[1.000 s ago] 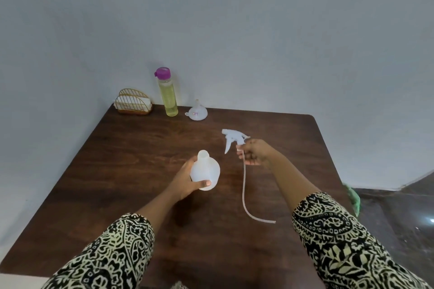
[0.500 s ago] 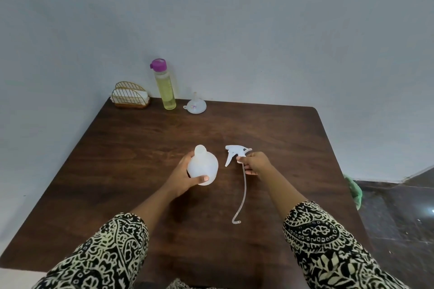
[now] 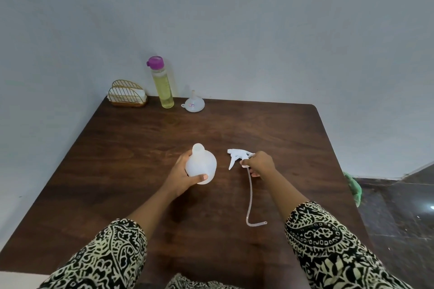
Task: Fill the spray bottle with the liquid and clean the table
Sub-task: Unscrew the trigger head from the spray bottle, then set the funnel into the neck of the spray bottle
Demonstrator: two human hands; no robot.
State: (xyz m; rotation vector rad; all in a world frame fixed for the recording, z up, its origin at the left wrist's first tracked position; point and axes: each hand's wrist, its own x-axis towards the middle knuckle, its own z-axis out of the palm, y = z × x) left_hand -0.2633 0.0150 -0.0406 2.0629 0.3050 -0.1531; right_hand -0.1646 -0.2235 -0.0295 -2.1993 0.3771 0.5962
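Centrally on the dark, wood-grained surface [image 3: 270,129], the left hand [image 3: 185,175] wraps around a white, translucent plastic spray bottle [image 3: 201,164], thumb pressed on its near side. The bottle is round-bellied with a short open neck, standing upright with its long axis vertical; no liquid shows inside. At its 3 o'clock, just beside it, the right hand [image 3: 259,164] pinches the white plastic trigger head [image 3: 237,156], nozzle pointing toward 9 o'clock. A thin clear tube [image 3: 249,195] trails from it toward 6 o'clock and curls at its end on the surface. Far off at 12 o'clock stand a tall clear bottle [image 3: 163,87] of yellow liquid with a purple cap, a small white funnel [image 3: 194,103] turned spout-up, and a gold wire holder [image 3: 126,95] holding white napkins.
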